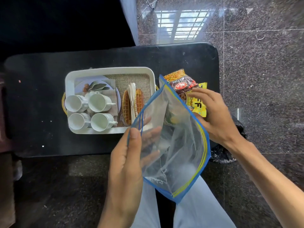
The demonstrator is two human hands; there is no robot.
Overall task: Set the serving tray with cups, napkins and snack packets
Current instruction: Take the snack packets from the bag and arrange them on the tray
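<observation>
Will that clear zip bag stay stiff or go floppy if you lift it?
Probably floppy: the zip bag sags and creases beside the left hand pinching its edge. Likely light, being thin see-through film. Glossy, so maybe slippery.

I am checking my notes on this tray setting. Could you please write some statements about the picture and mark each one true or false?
1. Four white cups stand in the tray. True.
2. The snack packets lie in the tray. False: they are outside it, to its right, gripped by the right hand.
3. The left hand holds the clear zip bag. True.
4. The gold napkin holder is empty. False: white napkins stand in it.
</observation>
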